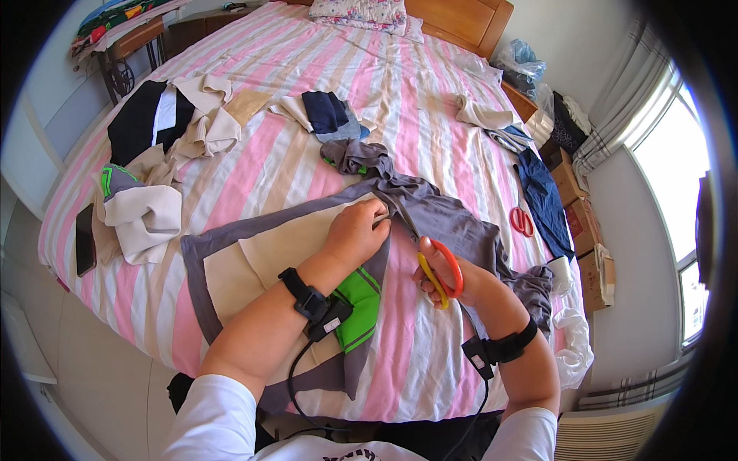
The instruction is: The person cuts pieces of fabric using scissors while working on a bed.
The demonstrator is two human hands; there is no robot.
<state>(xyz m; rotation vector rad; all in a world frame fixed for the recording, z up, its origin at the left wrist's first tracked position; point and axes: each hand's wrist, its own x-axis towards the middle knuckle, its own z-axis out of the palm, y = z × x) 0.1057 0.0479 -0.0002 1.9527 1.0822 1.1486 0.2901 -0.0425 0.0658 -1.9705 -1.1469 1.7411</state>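
On a striped bedsheet [253, 167] lies a grey garment [455, 213], spread out, with a cream fabric piece [288, 248] lying flat over its left part. My left hand [360, 227] pinches the edge of the fabric near the upper right corner of the cream piece. Scissors [441, 274] with one red-orange and one yellow handle are in my right hand [444, 271]; their blades point up and left to the grey cloth beside my left fingers. How far the blades are parted is hard to tell. A green panel [357, 311] of the garment shows below my left wrist.
Red-handled scissors [522, 222] lie at the right by a navy cloth [545, 201]. A phone [86, 239] rests near the bed's left edge, beside cream cloth [144, 222]. Folded dark cloth [326, 112] lies farther up. Black cables run from both wrist bands towards my body.
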